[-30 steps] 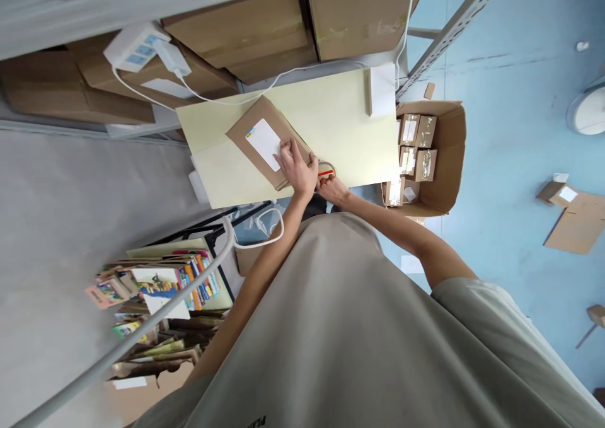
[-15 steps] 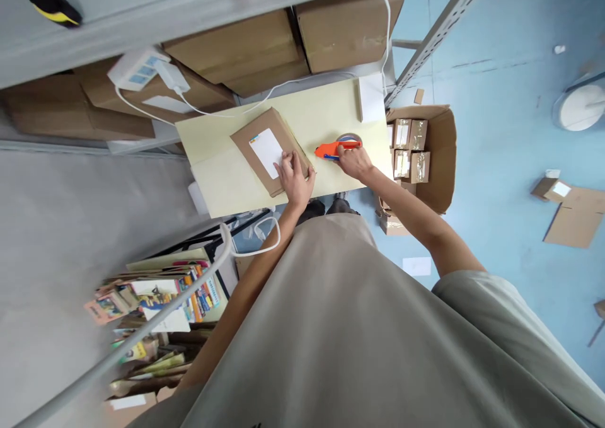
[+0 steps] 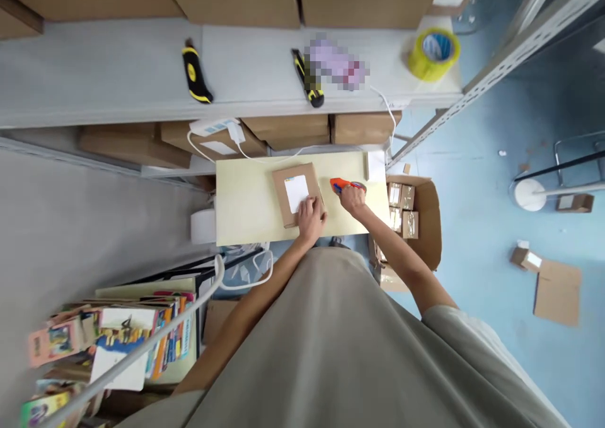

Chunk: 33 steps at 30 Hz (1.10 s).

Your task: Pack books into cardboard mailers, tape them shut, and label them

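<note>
A flat brown cardboard box (image 3: 283, 195) with a white label (image 3: 296, 193) lies on the pale yellow tabletop (image 3: 241, 207). At its lower right corner, my left hand (image 3: 311, 221) holds it, fingers bent on the top face and thumb by the right edge. To the right of the box, my right hand (image 3: 353, 199) is closed around an orange tape dispenser (image 3: 338, 183) with blue parts. The dispenser's nose points left, apart from the box, and a tape roll shows partly behind my fingers.
Above the table, a grey shelf (image 3: 250, 56) bears cutters (image 3: 196, 75) and a yellow tape roll (image 3: 433, 54). A power strip (image 3: 208, 127) trails a white cable. An open carton (image 3: 428, 220) of small boxes stands right. Books (image 3: 125, 327) and a grey pole (image 3: 155, 333) are lower left.
The view has tilted up, bringing more of the shelf into sight. The box now lies straighter relative to the table. The tape dispenser stays in my right hand, and my left hand stays on the box.
</note>
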{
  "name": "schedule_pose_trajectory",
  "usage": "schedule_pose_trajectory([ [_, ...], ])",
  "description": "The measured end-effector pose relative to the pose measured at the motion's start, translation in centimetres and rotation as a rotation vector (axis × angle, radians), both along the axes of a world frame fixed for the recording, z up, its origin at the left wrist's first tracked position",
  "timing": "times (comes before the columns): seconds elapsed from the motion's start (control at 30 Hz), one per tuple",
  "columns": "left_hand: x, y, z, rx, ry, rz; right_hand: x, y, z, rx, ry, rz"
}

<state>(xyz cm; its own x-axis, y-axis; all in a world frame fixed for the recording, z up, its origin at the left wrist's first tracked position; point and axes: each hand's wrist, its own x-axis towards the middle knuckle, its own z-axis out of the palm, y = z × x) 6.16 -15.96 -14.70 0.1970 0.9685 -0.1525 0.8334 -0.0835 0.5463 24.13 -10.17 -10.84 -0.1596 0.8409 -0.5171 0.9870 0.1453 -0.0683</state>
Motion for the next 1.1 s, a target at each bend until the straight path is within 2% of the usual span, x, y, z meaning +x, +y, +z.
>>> schedule_pose_trajectory([
  [0.07,-0.5,1.0,1.2,0.010,-0.062,0.044,-0.2,0.8,2.3,0.050,-0.039,-0.083],
  [0.13,-1.1,2.5,3.0,0.082,-0.176,0.116,-0.8,1.3,5.0,0.103,-0.022,-0.173],
  [0.2,-1.7,4.5,5.7,0.230,-0.299,0.163,-1.8,1.9,8.1,0.166,0.061,-0.257],
  [0.27,-2.3,6.9,9.0,0.390,-0.394,0.180,-3.5,3.2,11.5,0.246,0.148,-0.288],
  [0.4,-4.0,12.8,15.5,0.579,-0.563,0.177,-7.9,8.5,17.8,0.412,0.276,-0.173],
  [0.47,-5.0,15.7,17.6,0.600,-0.581,0.131,-10.0,12.1,20.2,0.486,0.284,-0.114],
  [0.53,-6.0,18.2,18.5,0.577,-0.546,0.088,-11.7,15.8,21.5,0.554,0.241,-0.050],
  [0.6,-6.7,19.7,18.4,0.538,-0.505,0.078,-13.1,19.0,21.9,0.592,0.168,0.014],
  [0.67,-7.2,20.0,17.4,0.500,-0.496,0.097,-14.2,21.6,21.5,0.589,0.102,0.055],
  [0.73,-7.5,19.3,15.8,0.454,-0.505,0.111,-15.1,23.1,20.8,0.554,0.071,0.072],
  [0.8,-8.0,17.6,13.7,0.393,-0.504,0.113,-15.6,23.3,20.2,0.541,0.076,0.072],
  [0.87,-8.6,15.1,11.0,0.317,-0.480,0.105,-15.6,21.8,19.9,0.587,0.108,0.062],
  [0.97,-9.7,10.2,6.6,0.157,-0.406,0.098,-13.7,16.9,18.3,0.732,0.212,0.029],
  [1.03,-10.2,6.8,3.9,0.026,-0.347,0.095,-11.2,12.4,15.3,0.732,0.301,-0.046],
  [1.1,-10.3,3.9,1.8,-0.089,-0.300,0.058,-8.3,7.0,10.4,0.564,0.373,-0.170],
])
